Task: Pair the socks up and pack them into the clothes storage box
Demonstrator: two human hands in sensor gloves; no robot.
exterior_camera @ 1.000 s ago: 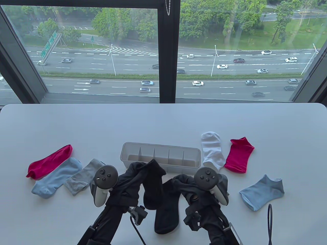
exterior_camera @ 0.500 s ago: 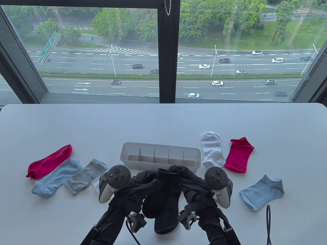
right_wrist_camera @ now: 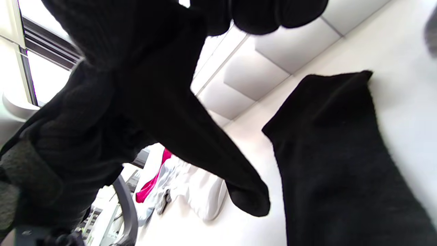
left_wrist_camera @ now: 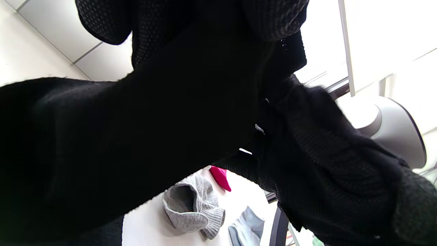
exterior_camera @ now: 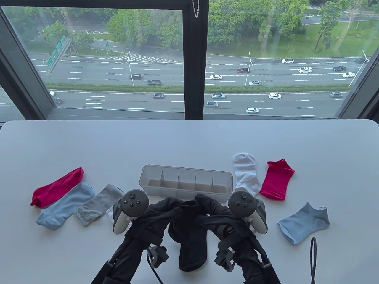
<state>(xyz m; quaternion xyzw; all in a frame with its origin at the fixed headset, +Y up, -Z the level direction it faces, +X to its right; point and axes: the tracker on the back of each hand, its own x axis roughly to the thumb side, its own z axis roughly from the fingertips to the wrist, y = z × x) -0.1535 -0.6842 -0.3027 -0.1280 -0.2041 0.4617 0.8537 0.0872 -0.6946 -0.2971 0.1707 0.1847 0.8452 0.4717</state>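
Note:
Two black socks (exterior_camera: 191, 247) hang together over the table's near edge, just in front of the clear divided storage box (exterior_camera: 186, 169). My left hand (exterior_camera: 170, 207) and right hand (exterior_camera: 208, 207), both in black gloves, meet above them, and each grips a sock's upper end. In the left wrist view a black sock (left_wrist_camera: 153, 147) fills most of the frame under my curled fingers (left_wrist_camera: 273, 17). In the right wrist view one black sock (right_wrist_camera: 191, 136) hangs from my fingers (right_wrist_camera: 273, 13), and the other black sock (right_wrist_camera: 341, 164) is beside it.
Left of the box lie a red sock (exterior_camera: 56, 186), a light blue sock (exterior_camera: 65, 205), a grey sock (exterior_camera: 99, 204) and a bit of white sock (exterior_camera: 110, 214). To the right lie a white sock (exterior_camera: 245, 174), a red sock (exterior_camera: 276, 179) and a light blue sock (exterior_camera: 303, 222). A black cable loop (exterior_camera: 313, 257) is at the near right.
Both hands have moved toward each other, bringing the two separately held black socks together. The socks now overlap and hang lower in front of the box.

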